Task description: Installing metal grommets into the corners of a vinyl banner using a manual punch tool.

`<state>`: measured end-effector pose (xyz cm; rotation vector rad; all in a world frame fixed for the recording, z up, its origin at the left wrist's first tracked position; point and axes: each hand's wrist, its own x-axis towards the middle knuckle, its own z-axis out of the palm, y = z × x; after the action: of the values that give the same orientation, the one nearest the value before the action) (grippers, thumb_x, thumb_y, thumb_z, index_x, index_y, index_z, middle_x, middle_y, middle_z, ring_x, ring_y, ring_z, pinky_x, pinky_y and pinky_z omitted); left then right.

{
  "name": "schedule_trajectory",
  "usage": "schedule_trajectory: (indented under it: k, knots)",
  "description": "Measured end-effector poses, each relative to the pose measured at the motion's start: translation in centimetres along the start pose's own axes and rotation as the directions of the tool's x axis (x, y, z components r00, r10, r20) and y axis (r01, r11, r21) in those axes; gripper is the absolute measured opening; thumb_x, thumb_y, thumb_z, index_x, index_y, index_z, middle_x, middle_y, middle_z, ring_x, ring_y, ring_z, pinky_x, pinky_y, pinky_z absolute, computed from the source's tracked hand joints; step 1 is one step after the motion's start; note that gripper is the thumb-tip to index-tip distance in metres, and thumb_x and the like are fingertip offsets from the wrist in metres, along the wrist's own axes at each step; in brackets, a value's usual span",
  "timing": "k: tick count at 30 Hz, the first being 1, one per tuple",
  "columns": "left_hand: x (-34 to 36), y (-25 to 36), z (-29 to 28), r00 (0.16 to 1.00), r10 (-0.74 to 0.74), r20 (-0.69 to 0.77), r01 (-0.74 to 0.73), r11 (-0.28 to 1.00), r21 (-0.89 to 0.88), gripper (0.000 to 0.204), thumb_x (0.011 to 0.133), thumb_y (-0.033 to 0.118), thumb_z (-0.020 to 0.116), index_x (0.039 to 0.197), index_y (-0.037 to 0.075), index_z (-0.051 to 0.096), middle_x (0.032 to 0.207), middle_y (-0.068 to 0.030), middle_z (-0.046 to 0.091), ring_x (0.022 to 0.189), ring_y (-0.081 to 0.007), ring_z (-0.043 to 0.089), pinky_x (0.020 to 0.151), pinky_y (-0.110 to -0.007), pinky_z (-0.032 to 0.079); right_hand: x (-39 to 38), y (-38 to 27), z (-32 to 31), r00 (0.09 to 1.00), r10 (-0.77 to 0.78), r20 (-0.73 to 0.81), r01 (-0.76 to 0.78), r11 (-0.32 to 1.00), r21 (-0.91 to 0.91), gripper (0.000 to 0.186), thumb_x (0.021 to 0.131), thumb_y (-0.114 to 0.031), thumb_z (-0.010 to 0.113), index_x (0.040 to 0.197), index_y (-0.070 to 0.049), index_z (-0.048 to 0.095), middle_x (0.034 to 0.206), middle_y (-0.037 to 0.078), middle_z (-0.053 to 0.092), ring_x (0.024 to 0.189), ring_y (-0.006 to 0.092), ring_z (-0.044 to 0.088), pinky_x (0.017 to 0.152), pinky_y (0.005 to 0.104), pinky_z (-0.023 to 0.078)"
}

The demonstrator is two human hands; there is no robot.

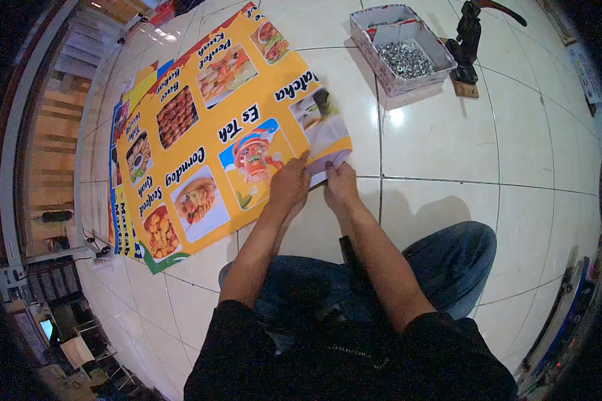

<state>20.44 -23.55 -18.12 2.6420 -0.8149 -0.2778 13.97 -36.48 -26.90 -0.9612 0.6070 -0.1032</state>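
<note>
Banner (207,147) of orange colour, with food pictures, lies on the tiled floor (435,154), ahead and to the left of the seated person (354,361). Left hand (291,182) and right hand (342,184) both pinch its near right corner, fingers nearly closed, the sheet between them. As I judge, only this corner is being worked: a pale strip looks turned over there, while the remaining near edge seems flat; how much is left, I cannot tell. Its longer side seems to run slantwise, from the green corner at near left toward the pinched corner.

One orange banner (211,144), one box (418,84), one black tool (467,40).
</note>
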Motion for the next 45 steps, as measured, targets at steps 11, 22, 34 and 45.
schedule_trajectory:
  k: [11,22,34,45]
  knots:
    - [-1.1,-3.9,-6.8,0.983,-0.161,-0.091,0.148,0.98,-0.135,0.077,0.074,0.002,0.064,0.143,0.017,0.033,0.136,-0.0166,0.044,0.112,-0.0381,0.054,0.09,-0.045,0.048,-1.8,-5.5,1.2,0.892,-0.396,0.219,0.325,0.224,-0.919,0.061,0.084,-0.003,0.057,0.139,-0.026,0.045,0.107,0.013,0.06,0.087,0.0323,0.061,0.074,0.038,0.053]
    - [-2.5,-15.6,-8.0,0.94,0.303,0.156,-0.328,0.68,0.656,0.07,0.082,0.008,0.055,0.145,0.028,0.031,0.15,-0.0104,0.031,0.123,-0.0329,0.046,0.103,-0.052,0.036,3.7,-6.7,1.0,0.689,-0.082,0.72,0.656,-0.353,-0.667,0.059,0.08,-0.006,0.057,0.133,-0.029,0.051,0.15,0.008,0.032,0.132,0.0358,0.037,0.107,0.0493,0.031]
    - [2.1,-13.6,-2.9,0.994,0.079,-0.076,-0.064,0.98,0.189,0.066,0.09,0.054,0.044,0.145,0.018,0.035,0.151,-0.0148,0.029,0.141,-0.0346,0.021,0.114,-0.056,0.009,4.3,-4.8,7.1,0.831,-0.149,0.537,0.459,-0.362,-0.811,0.068,0.092,-0.05,0.042,0.149,-0.019,0.024,0.155,0.016,0.016,0.143,0.0365,0.015,0.112,0.0594,0.01]
    - [1.2,-13.7,-3.5,0.998,0.059,0.017,-0.062,0.951,0.304,0.1,0.069,0.071,0.06,0.147,0.017,0.031,0.155,-0.0191,0.015,0.143,-0.0397,0.011,0.113,-0.059,0.001,8.7,-11.2,0.7,0.846,0.168,0.506,0.46,0.25,-0.852,0.039,0.08,-0.035,0.059,0.103,-0.005,0.07,0.108,0.019,0.066,0.098,0.0281,0.063,0.089,0.0423,0.049]
